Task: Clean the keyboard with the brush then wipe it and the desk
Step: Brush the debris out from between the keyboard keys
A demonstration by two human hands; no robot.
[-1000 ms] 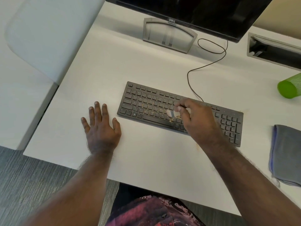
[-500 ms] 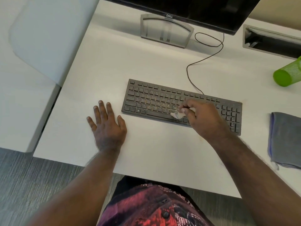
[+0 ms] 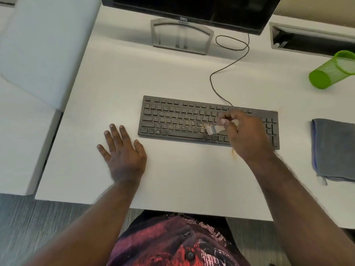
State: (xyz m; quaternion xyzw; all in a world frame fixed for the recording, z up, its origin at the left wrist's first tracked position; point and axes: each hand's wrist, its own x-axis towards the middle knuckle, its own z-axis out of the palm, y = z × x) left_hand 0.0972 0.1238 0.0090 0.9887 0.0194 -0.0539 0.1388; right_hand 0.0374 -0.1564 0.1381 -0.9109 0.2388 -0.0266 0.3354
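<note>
Right hand [image 3: 246,134]: held over the right half of the keyboard, fingers curled round a small brush and pinching its pale handle; the back of the hand hides several keys beneath it.
Brush [image 3: 212,129]: short, with a light handle and whitish bristles; it points left out of the right hand, bristle tips down on the lower key rows, just right of the space bar.
Keyboard [image 3: 180,120]: dark, full-size, lying flat on the desk with its long edge nearly parallel to the near desk edge; orange-brown specks are scattered over the middle letter keys.
Left hand [image 3: 123,152]: flat on the desk, palm down, fingers straight and spread, holding nothing; it lies just beside the lower left corner of the keyboard without touching it.
Desk [image 3: 172,179]: white surface; a small orange-brown smear shows near the right wrist, just in front of the keyboard.
Cloth [image 3: 335,148]: grey, folded, with a blue edge, lying on the desk to the right of the keyboard and apart from it.
Cable [image 3: 221,73]: thin and black, running from the rear edge of the keyboard back toward the monitor, with a loop near the stand.
Monitor [image 3: 192,8]: dark screen at the far edge, on a grey stand [image 3: 181,36].
Green mesh cup [image 3: 332,70]: lying on its side at the far right.
</note>
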